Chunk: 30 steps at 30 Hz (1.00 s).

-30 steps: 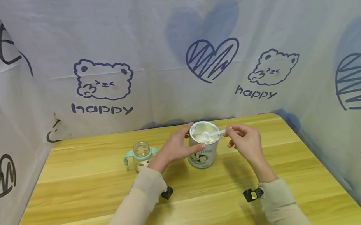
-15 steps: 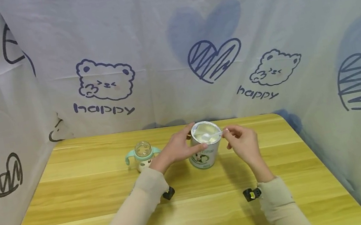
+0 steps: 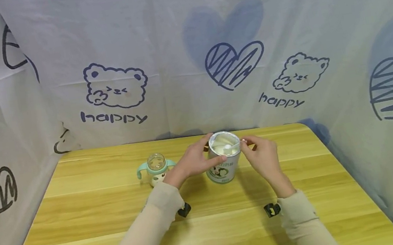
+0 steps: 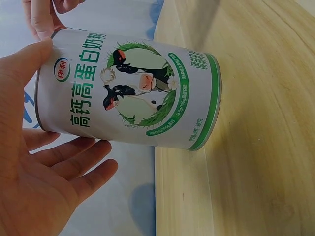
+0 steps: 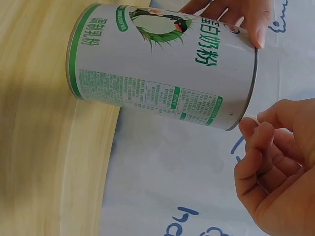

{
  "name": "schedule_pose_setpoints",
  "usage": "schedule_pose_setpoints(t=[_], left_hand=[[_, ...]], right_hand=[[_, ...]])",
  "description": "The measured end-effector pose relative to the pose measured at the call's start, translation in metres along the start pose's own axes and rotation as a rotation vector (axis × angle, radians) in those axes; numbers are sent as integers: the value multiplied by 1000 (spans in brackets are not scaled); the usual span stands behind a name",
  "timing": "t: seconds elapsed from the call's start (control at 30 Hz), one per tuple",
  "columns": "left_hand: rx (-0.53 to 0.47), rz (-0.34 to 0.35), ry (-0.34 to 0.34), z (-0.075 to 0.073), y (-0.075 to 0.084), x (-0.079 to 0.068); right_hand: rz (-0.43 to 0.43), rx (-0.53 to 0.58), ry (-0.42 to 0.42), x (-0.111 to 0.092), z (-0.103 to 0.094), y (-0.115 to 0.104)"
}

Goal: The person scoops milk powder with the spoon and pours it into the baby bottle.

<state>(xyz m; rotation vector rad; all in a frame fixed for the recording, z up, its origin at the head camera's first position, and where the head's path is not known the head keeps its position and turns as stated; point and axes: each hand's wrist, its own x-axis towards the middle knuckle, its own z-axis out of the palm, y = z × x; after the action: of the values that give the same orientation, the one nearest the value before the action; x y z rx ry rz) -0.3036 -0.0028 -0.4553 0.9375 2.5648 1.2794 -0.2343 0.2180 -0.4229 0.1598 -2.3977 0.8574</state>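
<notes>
A white and green milk powder can stands open on the table, with pale powder visible inside. My left hand grips it near the rim from the left, thumb in front and fingers behind, as the left wrist view of the can shows. At the can's right rim, my right hand pinches the handle of a white scoop, whose bowl is inside the can at the powder. In the right wrist view the scoop is hidden behind the rim, and the right hand's fingertips are close to the rim.
Left of the can, behind the left forearm, a clear baby bottle with mint-green handles stands without a lid. The wooden table ends at a printed white curtain at the back and sides.
My right hand has moved slightly left, closer to the can's rim, and the scoop has gone farther into the can. The left hand keeps its hold; the bottle stays put.
</notes>
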Motion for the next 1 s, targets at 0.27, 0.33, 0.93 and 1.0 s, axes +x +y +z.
schedule_pose_setpoints(t=[0.27, 0.33, 0.93, 1.0], left_hand=[[5, -3, 3, -1, 1, 2], [4, -6, 3, -1, 1, 2], [8, 11, 6, 1, -3, 4], [6, 11, 6, 1, -4, 4]], right_hand=[[-125, -140, -60, 3, 1, -1], [-162, -182, -93, 3, 2, -1], [-246, -289, -226, 3, 2, -3], [-238, -294, -235, 4, 2, -4]])
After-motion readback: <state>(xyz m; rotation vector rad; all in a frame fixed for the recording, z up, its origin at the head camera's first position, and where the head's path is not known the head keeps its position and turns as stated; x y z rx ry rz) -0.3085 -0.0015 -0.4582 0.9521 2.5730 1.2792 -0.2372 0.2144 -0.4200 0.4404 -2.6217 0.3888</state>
